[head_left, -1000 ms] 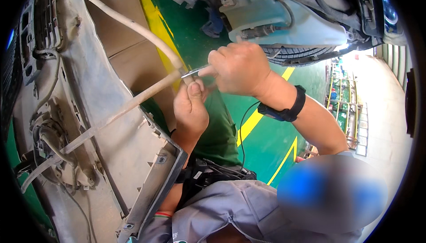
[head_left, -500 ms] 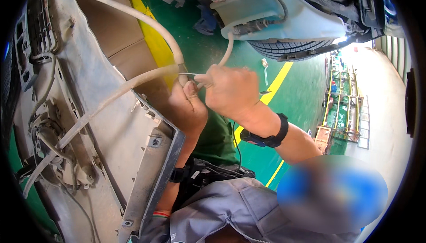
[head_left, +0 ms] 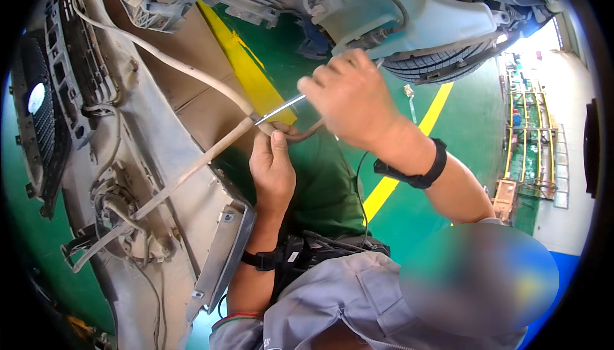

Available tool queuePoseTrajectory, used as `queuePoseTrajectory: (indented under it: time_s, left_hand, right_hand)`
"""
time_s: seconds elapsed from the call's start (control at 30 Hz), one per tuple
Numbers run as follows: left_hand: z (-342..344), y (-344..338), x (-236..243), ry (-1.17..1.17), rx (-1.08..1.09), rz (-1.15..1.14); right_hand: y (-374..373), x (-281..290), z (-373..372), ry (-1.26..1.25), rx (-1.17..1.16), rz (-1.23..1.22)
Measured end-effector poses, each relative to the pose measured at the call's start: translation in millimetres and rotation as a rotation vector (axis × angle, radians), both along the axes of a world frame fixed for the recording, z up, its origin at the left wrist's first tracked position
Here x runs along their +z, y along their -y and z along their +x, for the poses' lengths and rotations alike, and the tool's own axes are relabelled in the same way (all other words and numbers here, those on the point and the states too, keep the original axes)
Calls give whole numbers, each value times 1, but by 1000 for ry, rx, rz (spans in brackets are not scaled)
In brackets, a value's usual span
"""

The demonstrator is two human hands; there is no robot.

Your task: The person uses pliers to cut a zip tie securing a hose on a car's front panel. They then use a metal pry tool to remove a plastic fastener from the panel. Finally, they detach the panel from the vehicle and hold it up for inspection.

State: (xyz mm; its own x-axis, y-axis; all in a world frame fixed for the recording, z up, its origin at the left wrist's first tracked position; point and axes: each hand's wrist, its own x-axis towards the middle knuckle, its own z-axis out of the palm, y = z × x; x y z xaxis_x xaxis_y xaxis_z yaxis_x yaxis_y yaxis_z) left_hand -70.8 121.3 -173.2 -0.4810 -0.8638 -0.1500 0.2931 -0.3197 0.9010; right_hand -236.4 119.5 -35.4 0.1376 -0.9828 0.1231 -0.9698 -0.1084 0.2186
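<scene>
My left hand (head_left: 272, 171) is shut on a dusty beige hose (head_left: 192, 167) where it meets a second, curving hose (head_left: 160, 55). Just above it, my right hand (head_left: 352, 94), with a black wristband (head_left: 425, 171) on its wrist, grips a slim metal tool (head_left: 278, 110). The tool's shiny tip points left at the hose junction, beside my left thumb. Both hoses run left along a dirty removed bumper panel (head_left: 166, 151).
A black grille (head_left: 45, 113) and loose wiring (head_left: 109, 215) sit on the bumper panel at the left. A white reservoir (head_left: 441, 20) and a tyre (head_left: 441, 62) hang at the top. The green floor (head_left: 473, 132) has yellow lines (head_left: 249, 75). Metal racks (head_left: 531, 132) stand at the far right.
My right hand has lifted up and to the right, away from my left hand, baring the tool's metal tip. My left hand keeps its hold on the hose.
</scene>
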Motion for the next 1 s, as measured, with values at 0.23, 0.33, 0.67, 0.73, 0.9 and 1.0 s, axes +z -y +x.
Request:
queuePoseTrajectory:
  time_s: [0.23, 0.33, 0.67, 0.73, 0.9, 1.0]
  left_hand:
    - [13, -1, 28, 37, -89, 192]
    - [0, 2, 31, -131, -22, 320]
    - [-10, 13, 31, -475, 32, 460]
    - [-23, 10, 35, -425, 122, 419]
    - [-25, 12, 20, -506, 34, 366]
    - [-31, 13, 33, -415, 227, 556]
  right_hand:
    - [17, -1, -2, -72, 159, -28]
    - [18, -12, 12, 30, 241, 22]
    - [25, -4, -32, -32, 255, 200]
    - [29, -5, -26, -67, 299, 219]
    - [58, 1, -30, -137, 517, 161]
    - [84, 8, -16, -157, 580, 235]
